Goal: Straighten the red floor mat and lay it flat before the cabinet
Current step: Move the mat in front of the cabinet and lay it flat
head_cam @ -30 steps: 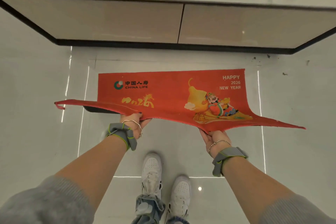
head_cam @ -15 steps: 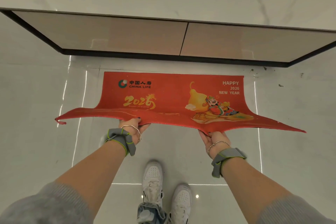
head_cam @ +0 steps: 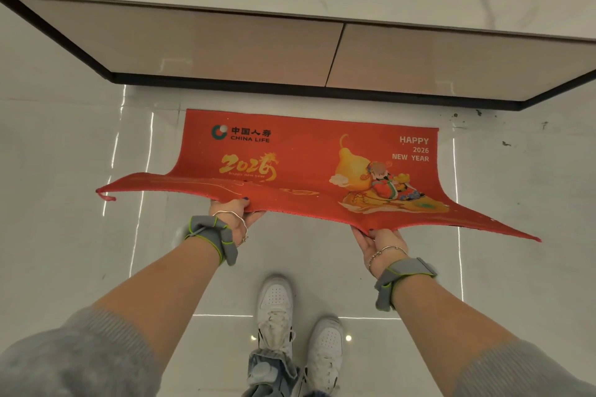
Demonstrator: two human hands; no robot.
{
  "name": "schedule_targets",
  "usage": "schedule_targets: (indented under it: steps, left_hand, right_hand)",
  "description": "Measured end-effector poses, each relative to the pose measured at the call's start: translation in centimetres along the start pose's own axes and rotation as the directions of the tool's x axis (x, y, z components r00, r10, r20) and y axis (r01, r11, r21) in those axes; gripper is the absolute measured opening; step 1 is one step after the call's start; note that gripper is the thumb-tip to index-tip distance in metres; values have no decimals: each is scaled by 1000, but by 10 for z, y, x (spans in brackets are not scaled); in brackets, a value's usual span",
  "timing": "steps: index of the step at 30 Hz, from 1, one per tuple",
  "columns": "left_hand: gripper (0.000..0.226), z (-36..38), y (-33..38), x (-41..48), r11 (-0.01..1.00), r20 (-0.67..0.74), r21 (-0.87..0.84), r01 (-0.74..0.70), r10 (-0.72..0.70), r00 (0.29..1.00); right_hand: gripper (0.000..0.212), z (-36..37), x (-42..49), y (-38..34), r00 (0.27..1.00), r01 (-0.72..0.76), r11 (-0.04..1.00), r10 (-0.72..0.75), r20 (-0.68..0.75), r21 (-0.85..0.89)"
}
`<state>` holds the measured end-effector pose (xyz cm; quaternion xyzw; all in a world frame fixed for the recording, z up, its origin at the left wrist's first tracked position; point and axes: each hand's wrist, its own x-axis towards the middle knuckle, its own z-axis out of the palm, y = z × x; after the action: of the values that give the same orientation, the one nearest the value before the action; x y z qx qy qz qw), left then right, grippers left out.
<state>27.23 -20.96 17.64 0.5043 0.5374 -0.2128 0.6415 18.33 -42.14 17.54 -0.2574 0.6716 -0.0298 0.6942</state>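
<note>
spanning l-r, long axis parallel to beige two-door cabinet w/ black plinth [head_cam: 258, 51]: red rectangular fabric floor mat w/ gold 2026 print [head_cam: 306, 155]. far edge down on glossy white tiled floor [head_cam: 64, 187] just before cabinet; near edge lifted toward person. left hand [head_cam: 233, 214] & right hand [head_cam: 382, 240]: fingers closed, pinching near edge, roughly equally near. judged next: lower near edge flat.
</note>
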Motion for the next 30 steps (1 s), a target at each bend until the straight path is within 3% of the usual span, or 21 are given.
schedule_targets:
  steps: [7, 15, 20, 27, 30]
  left_hand:
    - [44, -14, -14, 10, 996, -23, 19, 89, -89, 996]
    - [11, -31, -53, 29, 992, -59, -48, 118, -121, 991]
    - [27, -44, -86, 43, 990, -104, -39, 138, -142, 984]
    - [20, -51, -114, 49, 987, -174, -41, 154, -159, 972]
    - [32, -55, -122, 59, 983, -187, -7, 183, -181, 965]
  right_hand:
    - [53, -1, 2, 9, 998, -23, 1000, 24, -54, 13]
    - [55, -16, 28, 30, 994, -25, 998, 19, -105, -57]
    - [55, -31, 46, 44, 992, -39, 996, 29, -120, -82]
    - [52, -48, 65, 56, 989, -45, 991, 27, -144, -123]
    - [52, -53, 72, 59, 988, -53, 984, 27, -149, -170]
